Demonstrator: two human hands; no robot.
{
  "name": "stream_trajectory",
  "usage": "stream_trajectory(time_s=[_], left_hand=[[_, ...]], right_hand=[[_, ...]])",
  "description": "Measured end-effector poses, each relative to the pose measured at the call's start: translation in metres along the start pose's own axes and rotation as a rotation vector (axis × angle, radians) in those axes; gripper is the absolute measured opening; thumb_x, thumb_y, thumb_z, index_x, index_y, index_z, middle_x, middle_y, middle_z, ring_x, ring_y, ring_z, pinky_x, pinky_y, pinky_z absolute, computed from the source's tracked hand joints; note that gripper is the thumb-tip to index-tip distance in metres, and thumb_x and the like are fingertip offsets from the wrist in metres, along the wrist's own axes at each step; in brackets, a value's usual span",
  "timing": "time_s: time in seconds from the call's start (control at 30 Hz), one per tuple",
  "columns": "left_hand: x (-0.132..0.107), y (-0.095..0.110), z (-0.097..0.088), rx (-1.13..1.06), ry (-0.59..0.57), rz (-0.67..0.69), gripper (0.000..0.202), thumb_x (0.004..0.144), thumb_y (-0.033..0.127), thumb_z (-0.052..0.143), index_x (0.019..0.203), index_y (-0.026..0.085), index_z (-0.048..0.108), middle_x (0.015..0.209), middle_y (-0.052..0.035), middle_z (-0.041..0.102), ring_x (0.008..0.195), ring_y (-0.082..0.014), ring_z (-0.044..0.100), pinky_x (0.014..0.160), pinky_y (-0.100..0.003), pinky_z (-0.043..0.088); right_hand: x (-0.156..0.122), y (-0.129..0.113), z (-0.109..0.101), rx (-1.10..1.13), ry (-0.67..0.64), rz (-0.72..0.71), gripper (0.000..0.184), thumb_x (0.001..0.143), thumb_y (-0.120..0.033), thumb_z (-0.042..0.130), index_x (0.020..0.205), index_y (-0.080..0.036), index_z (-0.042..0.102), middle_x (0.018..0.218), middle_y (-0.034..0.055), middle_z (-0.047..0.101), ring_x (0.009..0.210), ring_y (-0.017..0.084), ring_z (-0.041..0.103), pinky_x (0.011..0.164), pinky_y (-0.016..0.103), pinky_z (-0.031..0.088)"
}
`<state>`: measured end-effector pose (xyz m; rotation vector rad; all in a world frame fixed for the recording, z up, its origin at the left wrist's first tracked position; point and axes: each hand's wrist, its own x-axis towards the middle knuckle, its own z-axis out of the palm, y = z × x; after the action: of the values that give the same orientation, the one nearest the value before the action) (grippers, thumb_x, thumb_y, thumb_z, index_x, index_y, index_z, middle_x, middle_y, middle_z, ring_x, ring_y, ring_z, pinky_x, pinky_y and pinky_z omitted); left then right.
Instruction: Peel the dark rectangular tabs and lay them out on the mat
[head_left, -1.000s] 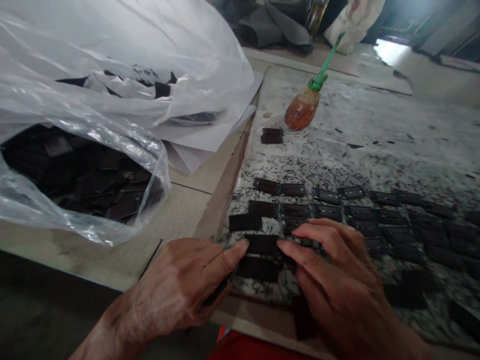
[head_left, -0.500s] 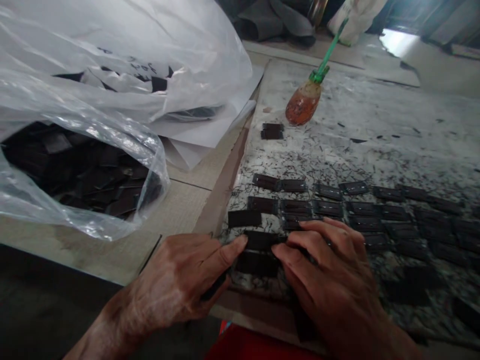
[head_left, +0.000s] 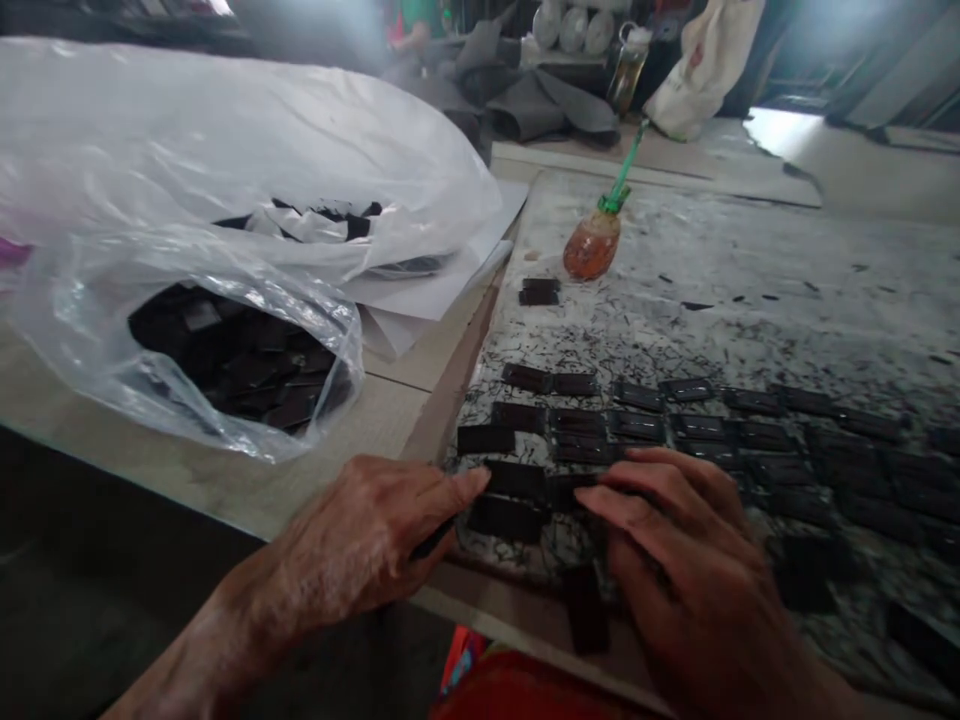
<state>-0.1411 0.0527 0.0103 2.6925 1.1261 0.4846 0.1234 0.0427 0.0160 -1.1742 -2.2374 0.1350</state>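
Note:
Under my left hand [head_left: 360, 530] lies a thin dark strip [head_left: 433, 540], pinched against the palm side, and the forefinger tip almost meets a dark rectangular piece [head_left: 514, 480]. My right hand [head_left: 675, 550] rests with curved fingers on the pieces beside it, including one [head_left: 570, 490] partly hidden by the fingertips. Several more dark pieces [head_left: 637, 425] lie in rows across a glue-streaked board [head_left: 750, 260]. Behind them stand a small stacked pair [head_left: 538, 291] and an orange-stained bottle [head_left: 591, 248] with a green brush handle.
A clear plastic bag [head_left: 225, 190] full of dark pieces lies on the pale table [head_left: 225, 480] to my left, over white paper [head_left: 427, 300]. Grey sheets [head_left: 540, 105] and a white sack [head_left: 705, 60] lie behind. Red cloth [head_left: 517, 690] shows below the table edge.
The view has tilted upward and shows more of the back of the room. My right hand has shifted slightly right, and both hands stay among the same pieces.

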Motion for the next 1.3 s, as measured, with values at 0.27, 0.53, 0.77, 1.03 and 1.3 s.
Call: stream_trajectory(time_s=[0.27, 0.53, 0.77, 1.03, 1.3], left_hand=[[-0.001, 0.001, 0.000, -0.097, -0.029, -0.077, 0.041, 0.083, 0.011, 0.049, 0.124, 0.018, 0.054, 0.088, -0.0027, 0.073, 0.068, -0.0138, 0.068, 0.061, -0.021, 0.052], [-0.007, 0.003, -0.017, -0.208, 0.192, -0.327, 0.023, 0.088, 0.016, 0.048, 0.102, 0.014, 0.066, 0.094, -0.0040, 0.075, 0.082, -0.0158, 0.070, 0.070, -0.021, 0.055], [-0.019, 0.058, -0.025, -0.223, 0.363, -0.403, 0.024, 0.092, 0.026, 0.051, 0.113, 0.029, 0.062, 0.101, 0.0038, 0.073, 0.085, -0.0136, 0.070, 0.073, -0.018, 0.055], [-0.023, 0.089, 0.008, -0.207, 0.208, -0.348, 0.035, 0.096, 0.030, 0.043, 0.130, 0.027, 0.048, 0.124, -0.0049, 0.063, 0.106, -0.0195, 0.064, 0.085, -0.030, 0.056], [-0.024, 0.090, 0.004, -0.239, 0.185, -0.505, 0.034, 0.095, 0.029, 0.045, 0.128, 0.027, 0.052, 0.121, -0.0039, 0.065, 0.104, -0.0197, 0.065, 0.085, -0.028, 0.056]], right_hand=[[0.018, -0.007, 0.013, -0.031, -0.137, -0.004, 0.027, 0.082, -0.007, 0.054, 0.093, -0.023, 0.071, 0.109, 0.0075, 0.065, 0.117, 0.031, 0.046, 0.097, 0.050, 0.036], [0.021, 0.001, 0.005, 0.144, -0.022, 0.008, 0.027, 0.083, -0.006, 0.050, 0.090, -0.023, 0.070, 0.103, 0.0058, 0.066, 0.116, 0.026, 0.047, 0.097, 0.047, 0.038], [0.012, -0.010, -0.027, 0.617, -0.086, 0.278, 0.018, 0.087, -0.017, 0.052, 0.098, -0.023, 0.065, 0.096, 0.0018, 0.067, 0.090, 0.015, 0.063, 0.077, 0.027, 0.050], [-0.010, -0.045, -0.006, 1.092, -0.453, 0.546, 0.029, 0.071, -0.021, 0.069, 0.100, -0.025, 0.070, 0.075, -0.0021, 0.068, 0.064, 0.013, 0.062, 0.050, 0.018, 0.044], [0.002, -0.046, -0.001, 1.160, -0.615, 0.540, 0.027, 0.073, -0.012, 0.054, 0.089, -0.022, 0.072, 0.069, -0.0017, 0.067, 0.059, 0.011, 0.057, 0.051, 0.018, 0.040]])
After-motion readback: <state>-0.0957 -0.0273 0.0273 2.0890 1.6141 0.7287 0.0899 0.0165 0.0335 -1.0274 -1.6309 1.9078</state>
